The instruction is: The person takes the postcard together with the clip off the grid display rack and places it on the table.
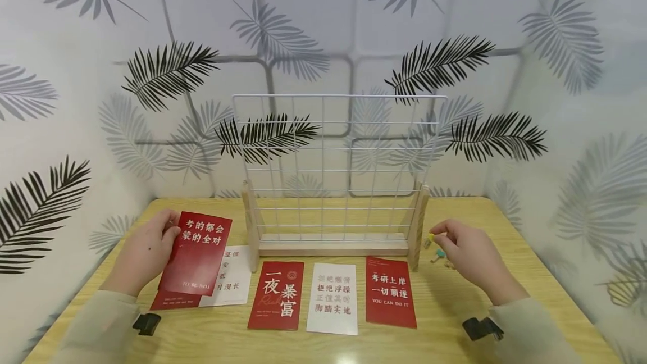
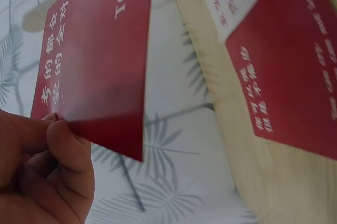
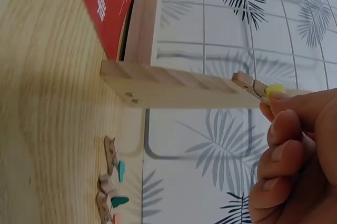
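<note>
My left hand (image 1: 146, 251) pinches the edge of a red card (image 1: 198, 251) with white characters and holds it lifted above the table; the left wrist view shows thumb and finger on that red card (image 2: 95, 60). My right hand (image 1: 467, 251) pinches a small wooden clothespin with a yellow tip (image 1: 430, 239), seen close in the right wrist view as the clothespin (image 3: 255, 87) beside the wooden foot (image 3: 174, 87) of the rack. A white wire grid rack (image 1: 336, 167) on a wooden base stands between both hands.
On the yellow wooden table (image 1: 455, 319) lie a red card (image 1: 276, 303), a white card (image 1: 332, 305), another red card (image 1: 391, 291) and a white card (image 1: 232, 277) under the lifted one. Loose clothespins (image 1: 438, 256) lie by the rack's right foot. Leaf-patterned walls enclose the table.
</note>
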A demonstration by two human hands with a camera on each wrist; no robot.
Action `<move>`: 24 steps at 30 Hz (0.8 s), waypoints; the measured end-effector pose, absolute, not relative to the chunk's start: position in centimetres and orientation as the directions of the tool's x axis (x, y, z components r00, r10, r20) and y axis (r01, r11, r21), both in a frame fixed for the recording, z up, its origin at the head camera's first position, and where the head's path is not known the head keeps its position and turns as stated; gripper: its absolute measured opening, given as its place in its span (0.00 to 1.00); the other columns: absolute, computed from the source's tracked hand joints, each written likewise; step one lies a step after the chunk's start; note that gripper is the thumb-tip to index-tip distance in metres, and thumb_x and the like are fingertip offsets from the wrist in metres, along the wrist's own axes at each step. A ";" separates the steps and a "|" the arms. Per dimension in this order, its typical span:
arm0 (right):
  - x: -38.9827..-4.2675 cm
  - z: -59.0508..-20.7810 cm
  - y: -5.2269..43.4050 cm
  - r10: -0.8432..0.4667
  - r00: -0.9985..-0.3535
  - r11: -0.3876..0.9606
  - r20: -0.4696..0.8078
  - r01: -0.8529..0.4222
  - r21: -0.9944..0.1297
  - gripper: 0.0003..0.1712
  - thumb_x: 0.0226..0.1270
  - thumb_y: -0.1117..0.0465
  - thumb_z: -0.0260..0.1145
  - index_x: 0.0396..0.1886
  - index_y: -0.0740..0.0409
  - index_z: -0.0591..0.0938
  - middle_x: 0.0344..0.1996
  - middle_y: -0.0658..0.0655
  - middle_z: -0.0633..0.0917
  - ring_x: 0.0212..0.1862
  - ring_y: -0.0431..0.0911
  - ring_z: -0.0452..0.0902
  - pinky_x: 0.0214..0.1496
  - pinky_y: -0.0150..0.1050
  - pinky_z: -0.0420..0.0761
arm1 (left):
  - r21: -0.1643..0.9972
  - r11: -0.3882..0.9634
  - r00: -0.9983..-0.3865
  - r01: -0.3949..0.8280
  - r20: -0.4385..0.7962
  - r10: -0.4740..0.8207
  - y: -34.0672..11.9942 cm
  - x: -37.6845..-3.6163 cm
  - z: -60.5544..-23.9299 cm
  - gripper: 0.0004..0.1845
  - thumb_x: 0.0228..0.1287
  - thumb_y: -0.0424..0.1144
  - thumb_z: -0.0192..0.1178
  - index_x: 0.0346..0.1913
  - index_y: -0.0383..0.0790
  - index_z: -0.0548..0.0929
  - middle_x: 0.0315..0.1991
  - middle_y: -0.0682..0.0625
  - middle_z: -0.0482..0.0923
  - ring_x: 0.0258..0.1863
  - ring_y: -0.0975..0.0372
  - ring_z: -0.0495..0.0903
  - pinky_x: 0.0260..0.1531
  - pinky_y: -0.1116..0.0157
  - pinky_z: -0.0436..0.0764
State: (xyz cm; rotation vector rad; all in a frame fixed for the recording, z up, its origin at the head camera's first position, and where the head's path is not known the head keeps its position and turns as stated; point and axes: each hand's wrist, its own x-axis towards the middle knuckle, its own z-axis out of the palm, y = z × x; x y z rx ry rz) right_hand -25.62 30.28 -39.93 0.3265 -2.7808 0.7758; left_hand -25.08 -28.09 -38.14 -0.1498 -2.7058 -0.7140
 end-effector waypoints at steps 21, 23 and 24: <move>-24.9 -43.2 33.6 -0.212 -0.974 0.832 0.083 -0.225 -0.508 0.05 0.75 0.61 0.62 0.45 0.54 0.83 0.17 0.48 0.76 0.22 0.44 0.70 0.23 0.39 0.70 | 0.512 0.859 -0.981 -0.018 0.159 -0.115 -36.3 -25.2 -39.7 0.15 0.80 0.36 0.46 0.60 0.30 0.67 0.46 0.31 0.75 0.38 0.46 0.77 0.30 0.54 0.80; -24.9 -43.5 33.7 -0.210 -0.975 0.831 0.073 -0.218 -0.511 0.05 0.75 0.61 0.62 0.45 0.53 0.83 0.17 0.48 0.75 0.22 0.44 0.70 0.24 0.39 0.70 | 0.518 0.854 -0.982 -0.044 0.134 -0.132 -36.9 -25.1 -40.1 0.15 0.80 0.36 0.45 0.60 0.29 0.67 0.47 0.31 0.75 0.39 0.45 0.77 0.30 0.54 0.80; -24.9 -43.6 33.8 -0.206 -0.976 0.829 0.065 -0.209 -0.518 0.05 0.75 0.61 0.62 0.45 0.53 0.83 0.16 0.48 0.74 0.21 0.44 0.69 0.24 0.39 0.70 | 0.517 0.854 -0.982 -0.055 0.126 -0.139 -37.3 -25.1 -40.2 0.15 0.80 0.36 0.45 0.60 0.29 0.67 0.47 0.31 0.75 0.39 0.45 0.77 0.30 0.54 0.79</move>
